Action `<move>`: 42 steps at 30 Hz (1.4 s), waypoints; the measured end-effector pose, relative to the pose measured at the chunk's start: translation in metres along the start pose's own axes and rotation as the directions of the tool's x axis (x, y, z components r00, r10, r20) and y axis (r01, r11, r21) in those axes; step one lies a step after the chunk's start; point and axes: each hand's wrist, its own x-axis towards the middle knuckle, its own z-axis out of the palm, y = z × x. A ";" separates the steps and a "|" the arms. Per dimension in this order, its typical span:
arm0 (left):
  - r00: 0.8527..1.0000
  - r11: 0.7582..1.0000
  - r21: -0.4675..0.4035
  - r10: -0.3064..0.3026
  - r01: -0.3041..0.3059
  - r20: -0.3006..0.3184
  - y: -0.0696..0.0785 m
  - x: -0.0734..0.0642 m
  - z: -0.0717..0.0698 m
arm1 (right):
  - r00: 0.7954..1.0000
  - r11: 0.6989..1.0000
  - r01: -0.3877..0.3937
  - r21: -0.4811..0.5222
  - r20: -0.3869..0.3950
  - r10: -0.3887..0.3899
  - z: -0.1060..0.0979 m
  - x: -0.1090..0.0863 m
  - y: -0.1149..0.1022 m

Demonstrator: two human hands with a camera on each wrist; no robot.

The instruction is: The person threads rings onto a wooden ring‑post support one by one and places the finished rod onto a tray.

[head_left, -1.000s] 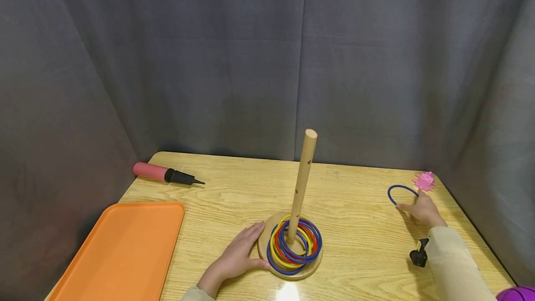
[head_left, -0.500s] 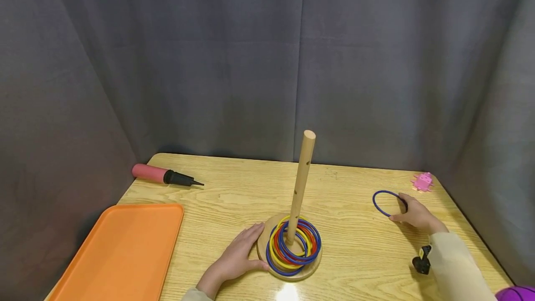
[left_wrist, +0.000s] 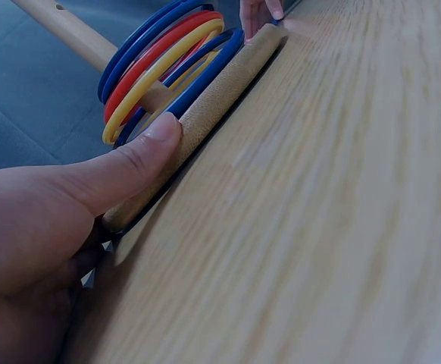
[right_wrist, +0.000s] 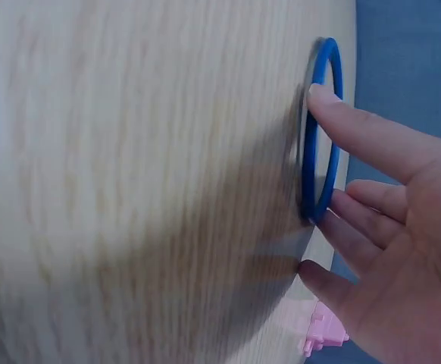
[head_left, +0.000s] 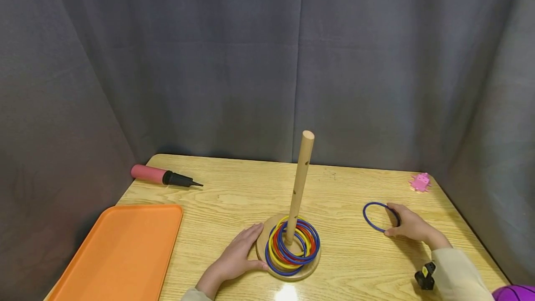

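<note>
In the head view a wooden ring toss stand (head_left: 297, 189) has an upright peg on a round base. Several blue, yellow and red rings (head_left: 312, 241) lie around the peg's foot. My left hand (head_left: 239, 255) holds the base's left side; the left wrist view shows the thumb on its rim (left_wrist: 205, 121), most other fingers hidden. On the right, my right hand (head_left: 411, 224) holds a blue ring (head_left: 369, 220) between thumb and fingers. The right wrist view shows this ring (right_wrist: 309, 163) nearly level, close over the tabletop.
An orange tray (head_left: 125, 245) lies front left, with a pink and black hand pump (head_left: 163, 175) behind it. A small pink toy (head_left: 420, 182) sits at the back right corner. Part of a purple ball (head_left: 514, 293) shows bottom right. Grey curtains (head_left: 234, 59) surround the table.
My right hand has drawn the blue ring leftward and nearer, away from the pink toy. The left hand stays at the base.
</note>
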 end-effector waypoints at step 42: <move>1.000 1.000 0.015 0.004 -0.004 -0.007 -0.001 -0.001 0.001 | 0.973 0.681 -0.043 0.731 -0.123 0.193 -0.035 0.009 -0.056</move>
